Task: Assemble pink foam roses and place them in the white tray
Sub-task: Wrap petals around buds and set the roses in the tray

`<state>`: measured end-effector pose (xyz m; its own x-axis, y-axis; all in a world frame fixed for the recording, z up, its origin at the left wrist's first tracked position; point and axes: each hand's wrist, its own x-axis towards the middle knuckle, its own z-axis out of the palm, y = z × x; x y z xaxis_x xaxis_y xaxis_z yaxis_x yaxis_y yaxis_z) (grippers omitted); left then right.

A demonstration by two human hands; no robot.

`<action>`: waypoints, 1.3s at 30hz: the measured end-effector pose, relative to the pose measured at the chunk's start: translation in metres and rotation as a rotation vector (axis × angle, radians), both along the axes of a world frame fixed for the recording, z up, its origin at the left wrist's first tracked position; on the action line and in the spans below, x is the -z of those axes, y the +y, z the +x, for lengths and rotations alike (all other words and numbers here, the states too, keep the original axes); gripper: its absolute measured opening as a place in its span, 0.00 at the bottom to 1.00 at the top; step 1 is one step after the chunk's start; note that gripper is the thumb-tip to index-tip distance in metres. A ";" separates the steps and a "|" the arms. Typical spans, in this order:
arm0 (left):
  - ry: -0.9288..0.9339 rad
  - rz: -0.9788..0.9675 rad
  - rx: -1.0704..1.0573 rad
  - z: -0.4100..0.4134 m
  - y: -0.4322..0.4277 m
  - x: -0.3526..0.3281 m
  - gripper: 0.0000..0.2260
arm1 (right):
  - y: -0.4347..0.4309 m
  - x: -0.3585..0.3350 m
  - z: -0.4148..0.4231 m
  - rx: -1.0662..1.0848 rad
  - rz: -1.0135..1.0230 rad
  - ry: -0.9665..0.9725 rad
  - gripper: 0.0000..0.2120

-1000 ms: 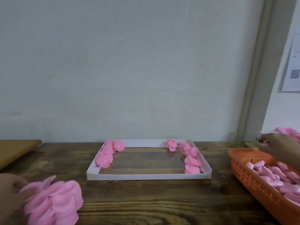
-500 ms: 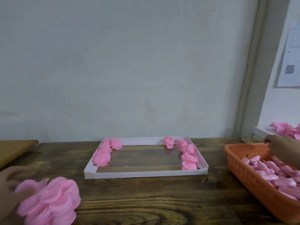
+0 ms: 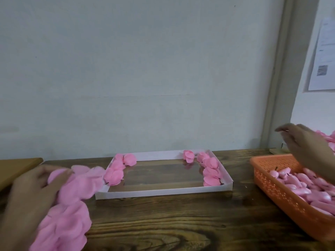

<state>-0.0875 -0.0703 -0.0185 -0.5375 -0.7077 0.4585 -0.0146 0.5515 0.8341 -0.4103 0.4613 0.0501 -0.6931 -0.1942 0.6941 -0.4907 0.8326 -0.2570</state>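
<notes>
The white tray [image 3: 163, 192] lies mid-table with a bare centre. Finished pink foam roses line its left side [image 3: 116, 172] and its right side [image 3: 210, 171]. My left hand [image 3: 34, 183] grips a bunch of pink foam petals [image 3: 79, 183], lifted just left of the tray's near left corner. More petals lie in a pile [image 3: 63, 230] below that hand. My right hand [image 3: 304, 145] hovers over the far end of the orange basket [image 3: 282, 198], its fingertips drawn together. Whether they pinch anything is too blurred to tell. Pink buds with dark stems [image 3: 308, 183] fill the basket.
A brown board [image 3: 16, 169] lies at the far left edge of the wooden table. More pink petals [image 3: 331, 140] show behind my right hand at the far right. A sheet of paper [image 3: 324, 57] hangs on the wall there.
My left hand has lifted a bunch of petals up and right toward the tray's corner. My right hand has risen from the back of the basket, fingertips together.
</notes>
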 end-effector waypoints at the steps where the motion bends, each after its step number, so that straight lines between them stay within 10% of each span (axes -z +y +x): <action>1: 0.062 0.013 -0.011 -0.010 0.013 -0.007 0.03 | -0.013 -0.001 0.009 -0.078 -0.046 -0.022 0.11; 11: 0.110 0.297 0.353 -0.113 0.133 0.011 0.03 | -0.180 0.059 0.101 -0.636 -0.340 -0.671 0.14; 23: 0.029 0.547 0.467 -0.122 0.154 0.051 0.11 | -0.191 0.117 0.096 -0.857 -0.494 -0.995 0.14; 28: -0.238 0.851 0.836 -0.112 0.154 0.054 0.19 | -0.170 0.108 0.091 -0.968 -0.349 -1.221 0.15; 39: -0.427 0.590 0.762 -0.110 0.166 0.048 0.21 | -0.168 0.105 0.090 -0.778 -0.039 -1.152 0.11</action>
